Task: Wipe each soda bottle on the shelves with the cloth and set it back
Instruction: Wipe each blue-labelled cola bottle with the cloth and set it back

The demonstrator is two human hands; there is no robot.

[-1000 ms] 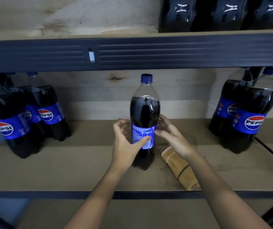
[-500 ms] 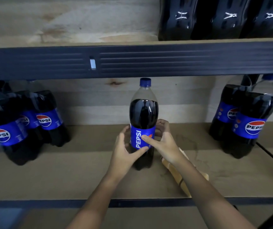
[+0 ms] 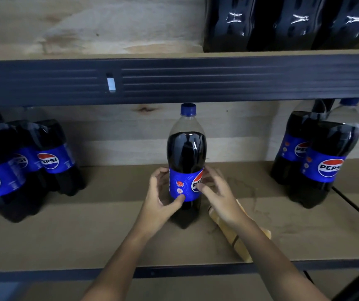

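- Progress, my read: centre Pepsi bottle (image 3: 186, 166) stands upright mid-shelf, so it looks set back or being turned label-out; cloth is down, no wiping under way. Can't tell which other bottles are wiped; assume most are left.
- Left end of shelf (image 3: 65, 240): shrink-wrapped pack of Pepsi bottles (image 3: 22, 161), film glossy and creased, dark cola, blue labels.
- Left hand (image 3: 160, 198): fingers curled round bottle's left side, thumb on the blue label. Grasping it.
- Centre bottle: clear smooth plastic, blue cap, clear neck above the cola line, lobed base.
- Right hand (image 3: 219, 196): fingers bent, tips at label's right side; touch or grip unclear, slight blur.
- Rolled tan cloth (image 3: 237, 240): soft, dark stripe, lies beside the bottle near the shelf's front edge, under the right forearm.
- Right end: two more Pepsi bottles (image 3: 319, 155), upright, touching.
- Shelf is matte brown board, scuffed; dark ribbed metal beam (image 3: 239, 79) above carries another wrapped pack (image 3: 282, 22).
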